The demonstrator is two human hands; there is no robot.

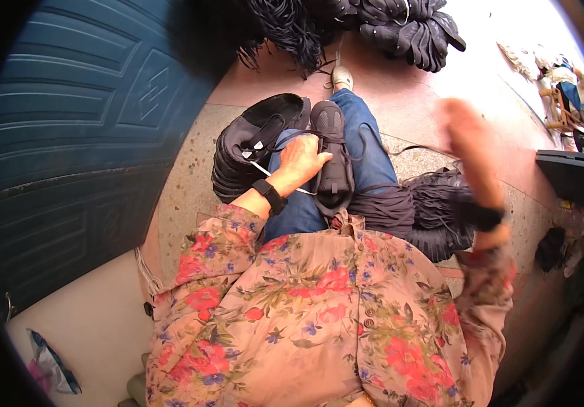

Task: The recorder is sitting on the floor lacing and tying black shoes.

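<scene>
A dark grey lace-up shoe (333, 159) lies across my lap, its toe pointing away from me. My left hand (302, 161) is closed on the left side of this shoe, with the thumb over its lacing. To the right, my right hand (472, 146) is raised and smeared by motion, so its fingers cannot be read. A dark shoelace (414, 147) runs from the shoe toward that hand. Beside my left leg stands a stack of black shoe parts (238, 152), with a white strip (263, 169) near my left wrist.
A bundle of dark laces (387, 207) lies over my right leg, beside more dark laced pieces (441, 230). Large bunches of black shoes (407, 34) and laces (288, 30) sit ahead on the floor. A blue panelled door (68, 136) borders the left.
</scene>
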